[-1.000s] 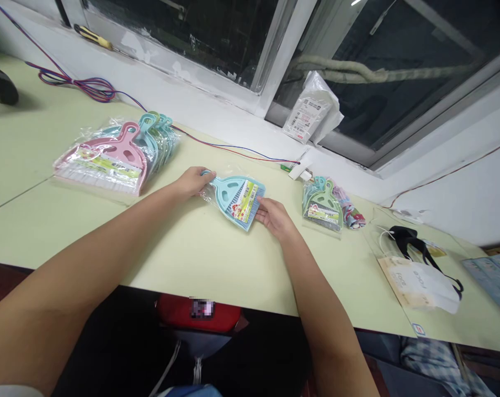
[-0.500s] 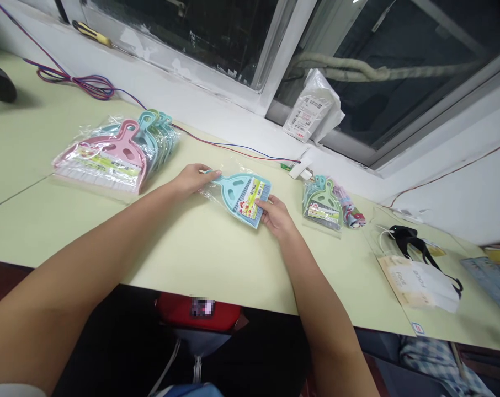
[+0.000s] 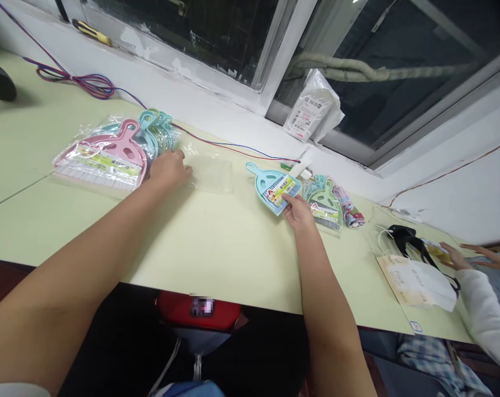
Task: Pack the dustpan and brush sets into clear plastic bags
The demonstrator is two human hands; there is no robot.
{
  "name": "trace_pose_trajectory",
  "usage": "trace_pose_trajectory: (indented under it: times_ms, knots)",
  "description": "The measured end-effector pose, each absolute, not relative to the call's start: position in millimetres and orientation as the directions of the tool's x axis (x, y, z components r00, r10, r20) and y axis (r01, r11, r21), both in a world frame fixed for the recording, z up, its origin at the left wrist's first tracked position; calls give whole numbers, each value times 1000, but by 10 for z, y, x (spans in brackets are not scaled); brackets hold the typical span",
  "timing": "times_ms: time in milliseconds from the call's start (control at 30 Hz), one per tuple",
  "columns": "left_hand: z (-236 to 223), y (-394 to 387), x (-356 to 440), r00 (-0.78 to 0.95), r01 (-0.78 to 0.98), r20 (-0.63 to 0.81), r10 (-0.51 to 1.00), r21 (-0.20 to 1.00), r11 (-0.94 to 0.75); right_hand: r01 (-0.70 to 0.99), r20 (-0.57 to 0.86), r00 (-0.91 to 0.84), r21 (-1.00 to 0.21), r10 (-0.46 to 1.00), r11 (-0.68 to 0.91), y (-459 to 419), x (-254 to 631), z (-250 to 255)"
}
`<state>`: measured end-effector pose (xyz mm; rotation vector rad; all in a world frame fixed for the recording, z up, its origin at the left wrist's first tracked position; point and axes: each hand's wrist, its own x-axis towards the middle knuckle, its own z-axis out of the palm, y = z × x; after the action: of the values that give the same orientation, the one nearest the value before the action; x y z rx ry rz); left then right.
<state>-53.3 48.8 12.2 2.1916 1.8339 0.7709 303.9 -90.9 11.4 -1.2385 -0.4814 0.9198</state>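
Observation:
My right hand pinches the lower edge of a small blue dustpan-and-brush set, now out of its wrapper, just left of a green set lying on the table. My left hand is closed on the edge of the empty clear plastic bag, which lies flat on the pale green table. Just left of that hand is a stack of bagged sets with a pink one on top.
Red and blue wires run along the window ledge. A white packet leans on the window frame. A white paper bag and black straps lie at right, where another person's hand and white sleeve reach in.
The blue set came out of its clear bag: my right hand drew it rightward to the green set, my left hand pulled the bag left. Another person's hand entered at right.

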Motion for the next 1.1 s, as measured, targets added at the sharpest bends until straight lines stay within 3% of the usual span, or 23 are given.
trace_pose_trajectory:
  times_ms: [67, 200, 333, 433, 500, 600, 667, 800, 967, 1100]
  knots:
    - [158, 402, -469, 181, 882, 321, 930, 365, -298, -330, -154, 578, -942, 801, 57, -914, 3039, 115]
    - [153, 344, -337, 363, 818, 400, 842, 296, -493, -325, -146, 581, -943, 800, 64, -925, 2972, 139]
    - [37, 407, -337, 558, 795, 84, 826, 230, -561, -328, -162, 575, -944, 802, 44, -927, 2894, 158]
    - [39, 394, -363, 564, 816, -77, 822, 201, -541, -335, -164, 567, -941, 807, 43, -924, 2868, 148]
    - [93, 364, -347, 544, 829, -50, 837, 183, -528, -335, -161, 561, -941, 812, 44, -922, 2867, 139]
    - [139, 362, -261, 531, 818, 146, 835, 170, -550, -336, -149, 555, -940, 818, 57, -922, 2872, 136]
    - [93, 405, -188, 539, 804, 200, 818, 167, -571, -345, -153, 554, -937, 818, 58, -923, 2871, 141]
    - [-88, 510, -111, 552, 814, 47, 832, 186, -550, -349, -170, 553, -936, 816, 42, -923, 2857, 148]
    - [-68, 556, -110, 539, 828, -15, 842, 196, -526, -341, -172, 547, -939, 820, 30, -909, 2854, 112]
    - [-7, 660, -70, 490, 843, 75, 869, 213, -494, -340, -168, 539, -940, 825, 31, -896, 2872, 72]
